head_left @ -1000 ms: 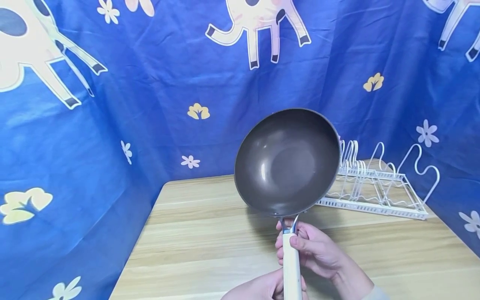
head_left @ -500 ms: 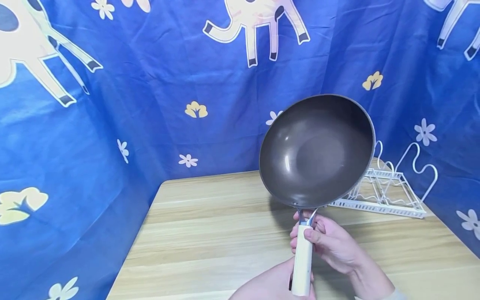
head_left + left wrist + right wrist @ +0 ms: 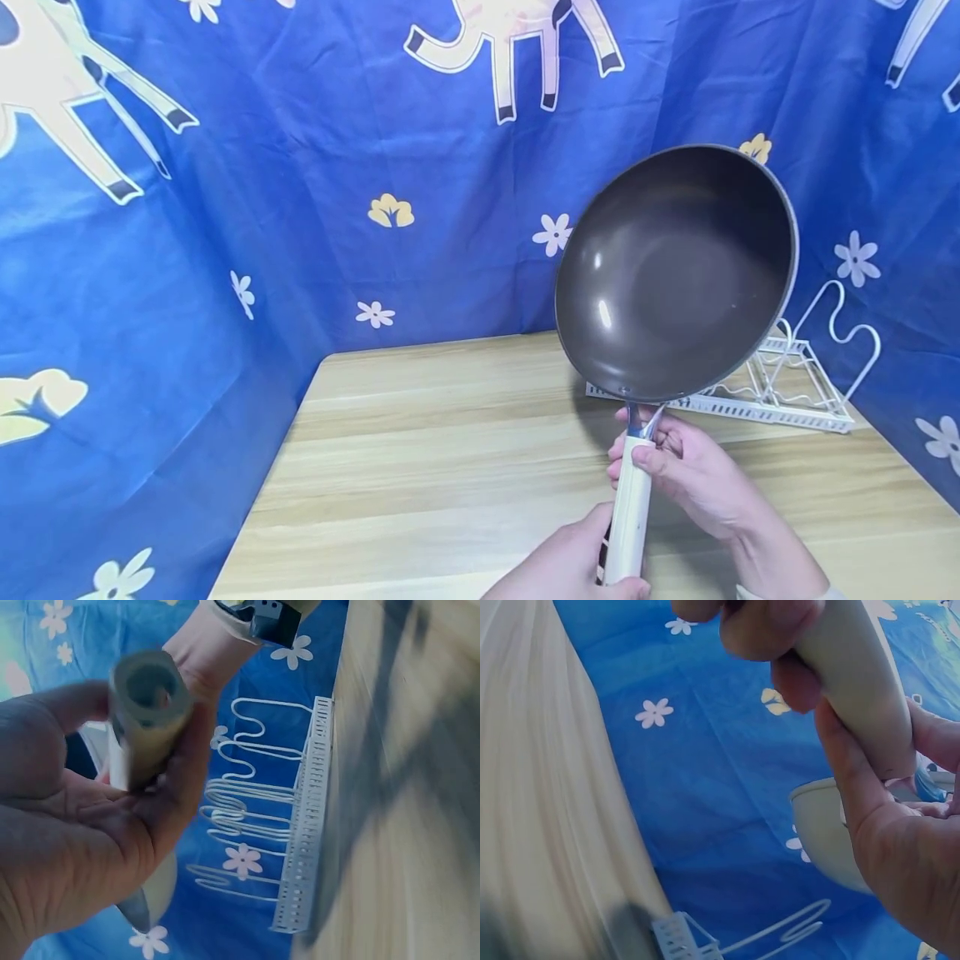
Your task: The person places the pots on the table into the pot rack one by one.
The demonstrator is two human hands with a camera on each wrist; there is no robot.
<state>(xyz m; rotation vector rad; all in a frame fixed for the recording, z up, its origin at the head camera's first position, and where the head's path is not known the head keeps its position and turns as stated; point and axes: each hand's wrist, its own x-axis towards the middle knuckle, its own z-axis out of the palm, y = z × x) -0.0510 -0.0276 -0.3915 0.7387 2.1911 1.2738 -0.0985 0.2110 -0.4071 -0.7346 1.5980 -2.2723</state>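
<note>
The blue cow-print cloth [image 3: 225,208] hangs behind and to both sides of the wooden table [image 3: 420,467]; on the table's far right corner stands a white wire pot rack [image 3: 795,383], its looped dividers upright. The dark wok [image 3: 675,271] is held in the air above the table, tilted so its empty inside faces the camera, and it partly covers the near-left end of the rack; whether its rim touches the wires cannot be told from the head view. Its cream handle [image 3: 630,517] runs down from the bowl toward the person. The right hand [image 3: 693,475] wraps the top of the handle, thumb across the front, just under the metal neck; the left hand [image 3: 577,567] curls round the handle's butt end, fingers and thumb closed on it. To handle this well, both hands should probably hold firm so the heavy bowl does not roll, with the wok's edge lined up with a gap between two dividers.
</note>
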